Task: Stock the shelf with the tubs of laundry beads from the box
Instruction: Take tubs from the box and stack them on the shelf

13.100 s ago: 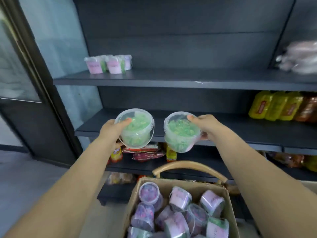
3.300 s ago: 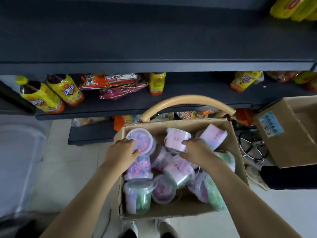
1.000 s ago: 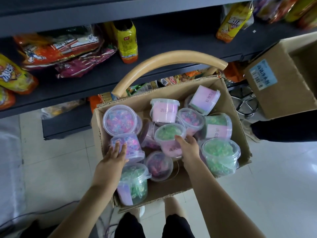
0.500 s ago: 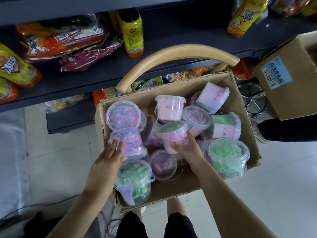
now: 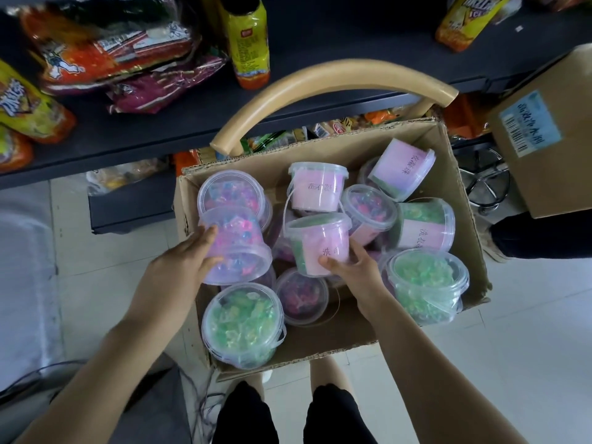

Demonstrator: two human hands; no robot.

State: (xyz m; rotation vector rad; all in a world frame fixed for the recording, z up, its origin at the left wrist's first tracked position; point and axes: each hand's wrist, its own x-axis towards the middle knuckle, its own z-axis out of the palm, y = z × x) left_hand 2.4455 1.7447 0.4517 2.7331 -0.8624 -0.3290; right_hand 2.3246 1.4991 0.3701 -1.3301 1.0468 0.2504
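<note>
An open cardboard box [image 5: 461, 200] below me holds several clear lidded tubs of laundry beads, some pink and purple, some green. My left hand [image 5: 179, 267] grips a tub of pink and purple beads [image 5: 237, 245] at the box's left side, tilted and lifted a little above the others. My right hand [image 5: 352, 267] grips a tub with a pink label and green beads [image 5: 320, 241] in the middle of the box, also raised. A green tub [image 5: 243, 322] lies in front of my left hand and another green tub [image 5: 426, 283] lies right of my right hand.
The box sits on a chair with a curved wooden backrest [image 5: 320, 88]. Behind it a dark shelf [image 5: 160, 123] carries snack bags and a yellow bottle [image 5: 250, 43]. A second cardboard box [image 5: 551, 133] stands at the right. My legs show below, over a pale tiled floor.
Both hands have closed round their tubs and raised them slightly from the pile. The view has moved closer to the box.
</note>
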